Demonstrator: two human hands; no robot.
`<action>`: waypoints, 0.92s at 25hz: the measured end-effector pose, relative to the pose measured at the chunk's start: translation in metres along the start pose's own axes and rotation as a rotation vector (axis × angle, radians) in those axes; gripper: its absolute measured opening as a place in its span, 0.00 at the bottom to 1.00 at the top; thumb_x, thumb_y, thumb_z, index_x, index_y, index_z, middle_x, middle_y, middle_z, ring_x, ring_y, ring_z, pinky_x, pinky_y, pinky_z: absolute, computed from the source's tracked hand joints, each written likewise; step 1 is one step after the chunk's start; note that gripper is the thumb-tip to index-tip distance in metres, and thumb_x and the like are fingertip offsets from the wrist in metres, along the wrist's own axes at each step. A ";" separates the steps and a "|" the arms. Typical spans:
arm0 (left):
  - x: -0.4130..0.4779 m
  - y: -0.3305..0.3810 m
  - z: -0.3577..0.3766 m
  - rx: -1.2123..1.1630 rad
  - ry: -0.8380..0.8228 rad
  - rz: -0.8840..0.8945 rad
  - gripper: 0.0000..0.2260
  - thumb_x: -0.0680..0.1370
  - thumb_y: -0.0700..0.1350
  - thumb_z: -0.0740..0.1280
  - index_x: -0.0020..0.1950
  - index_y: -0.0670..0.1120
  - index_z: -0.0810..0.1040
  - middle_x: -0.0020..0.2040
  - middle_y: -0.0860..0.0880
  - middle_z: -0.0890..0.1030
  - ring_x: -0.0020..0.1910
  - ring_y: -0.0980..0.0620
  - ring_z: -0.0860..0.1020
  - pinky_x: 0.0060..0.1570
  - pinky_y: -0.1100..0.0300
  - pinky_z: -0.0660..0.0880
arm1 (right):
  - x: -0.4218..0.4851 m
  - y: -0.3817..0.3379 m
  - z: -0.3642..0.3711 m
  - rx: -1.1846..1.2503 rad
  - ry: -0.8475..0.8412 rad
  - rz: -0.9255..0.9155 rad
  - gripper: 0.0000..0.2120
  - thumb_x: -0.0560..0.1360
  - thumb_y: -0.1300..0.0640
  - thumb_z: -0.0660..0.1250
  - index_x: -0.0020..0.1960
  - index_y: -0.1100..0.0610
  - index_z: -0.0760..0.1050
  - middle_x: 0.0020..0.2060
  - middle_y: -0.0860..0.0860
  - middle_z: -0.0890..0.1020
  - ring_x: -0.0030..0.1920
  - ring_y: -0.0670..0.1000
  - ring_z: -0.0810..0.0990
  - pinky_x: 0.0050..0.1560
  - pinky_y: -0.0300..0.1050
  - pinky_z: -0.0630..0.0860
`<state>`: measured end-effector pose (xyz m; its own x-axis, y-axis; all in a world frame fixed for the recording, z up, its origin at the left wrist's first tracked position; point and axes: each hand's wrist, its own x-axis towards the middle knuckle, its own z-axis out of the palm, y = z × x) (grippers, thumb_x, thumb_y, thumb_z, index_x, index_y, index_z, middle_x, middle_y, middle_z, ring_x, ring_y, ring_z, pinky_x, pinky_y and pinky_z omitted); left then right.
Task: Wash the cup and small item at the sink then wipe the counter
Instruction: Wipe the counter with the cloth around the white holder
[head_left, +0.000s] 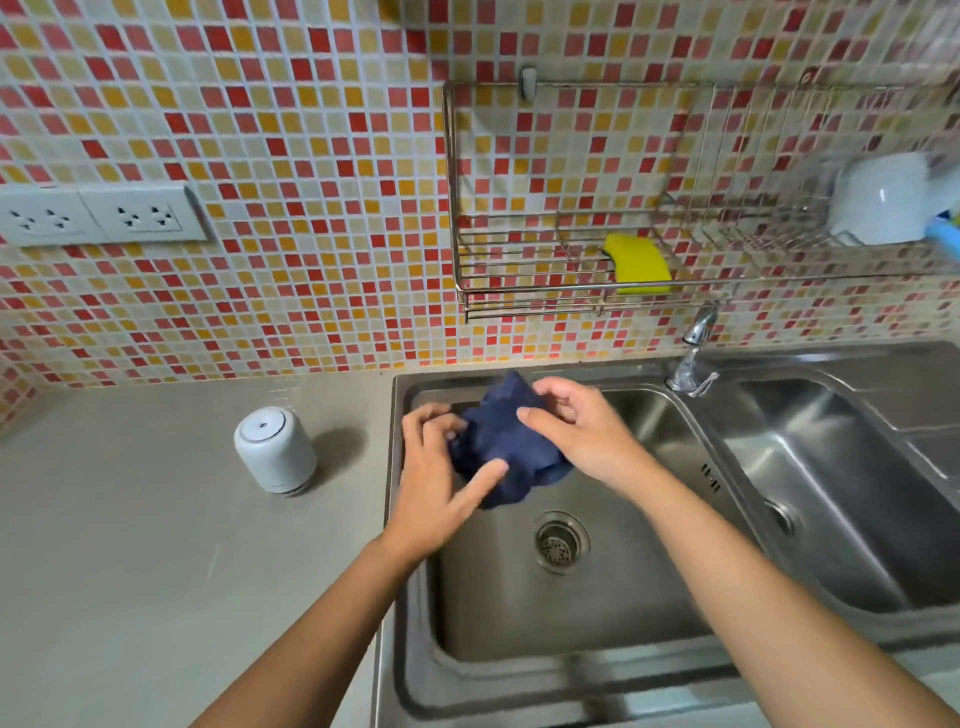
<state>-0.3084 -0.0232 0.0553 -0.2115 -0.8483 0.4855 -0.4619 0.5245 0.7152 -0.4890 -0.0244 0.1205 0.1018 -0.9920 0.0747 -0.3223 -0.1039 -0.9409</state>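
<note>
Both hands hold a dark blue cloth over the L basin of the sink. L hand: fingers spread, tips bent onto cloth's L edge, thumb laid across its front; a bit blurred. R hand: fingers curled, pinching cloth's top R w/ thumb. White cup sits upside down in wire rack on wall, far R, well apart from hands. Yellow sponge also in rack. White round canister stands on surface, L of sink.
</note>
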 end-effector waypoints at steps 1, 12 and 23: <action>0.006 0.003 0.003 -0.006 0.049 -0.062 0.24 0.71 0.61 0.65 0.58 0.47 0.66 0.58 0.48 0.62 0.57 0.54 0.67 0.58 0.74 0.67 | 0.003 -0.002 -0.007 -0.036 -0.018 -0.032 0.09 0.74 0.62 0.67 0.44 0.47 0.75 0.43 0.48 0.82 0.44 0.46 0.80 0.48 0.41 0.76; 0.143 0.098 -0.024 0.192 0.065 0.073 0.07 0.72 0.47 0.69 0.44 0.44 0.79 0.52 0.49 0.67 0.54 0.55 0.68 0.57 0.63 0.66 | 0.050 -0.062 -0.108 0.086 0.094 -0.358 0.13 0.73 0.64 0.63 0.42 0.45 0.74 0.39 0.41 0.79 0.41 0.39 0.77 0.44 0.35 0.73; 0.295 0.111 -0.042 0.762 -0.315 0.107 0.10 0.71 0.49 0.68 0.49 0.47 0.81 0.60 0.46 0.72 0.59 0.45 0.72 0.60 0.44 0.68 | 0.149 -0.060 -0.139 -0.150 0.193 -0.097 0.04 0.70 0.58 0.68 0.40 0.50 0.74 0.37 0.49 0.79 0.43 0.55 0.79 0.45 0.53 0.78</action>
<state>-0.3856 -0.2121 0.2991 -0.4661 -0.8369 0.2871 -0.8586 0.5061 0.0815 -0.5857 -0.1764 0.2338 -0.0377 -0.9707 0.2372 -0.4568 -0.1944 -0.8681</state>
